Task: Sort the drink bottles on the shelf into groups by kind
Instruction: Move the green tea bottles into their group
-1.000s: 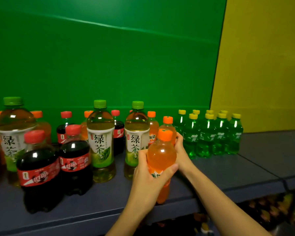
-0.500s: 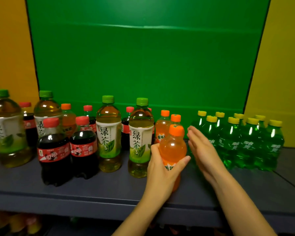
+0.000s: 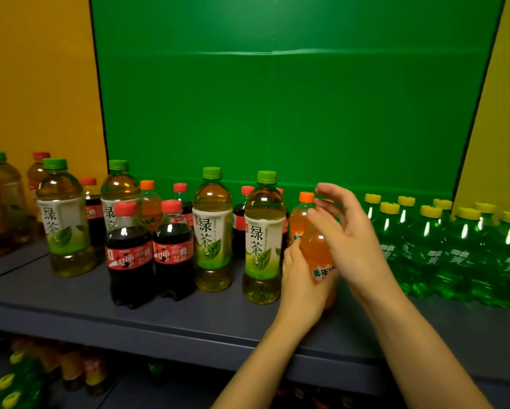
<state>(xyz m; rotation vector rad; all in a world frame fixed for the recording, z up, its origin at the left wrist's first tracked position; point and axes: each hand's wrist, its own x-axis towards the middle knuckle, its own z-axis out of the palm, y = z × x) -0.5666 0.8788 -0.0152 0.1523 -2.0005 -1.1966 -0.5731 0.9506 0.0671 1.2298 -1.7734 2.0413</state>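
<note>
The orange soda bottle (image 3: 318,255) stands upright near the front of the shelf (image 3: 218,326). The left grip (image 3: 302,281) is curled round its labelled waist, and whether its base rests on the shelf I cannot tell. The right grip (image 3: 351,234) is spread, with loose fingers at the bottle's shoulder, holding nothing.

The bottle looks full, so probably moderately heavy, with thin plastic walls that give and a smooth surface. The waist seems the surest hold.

Just behind it is another orange bottle (image 3: 299,222), and just to its left a green tea bottle (image 3: 264,237). The green soda bottles (image 3: 454,252) are grouped near its right, and the cola bottles (image 3: 129,252) stand well apart on its left.
</note>
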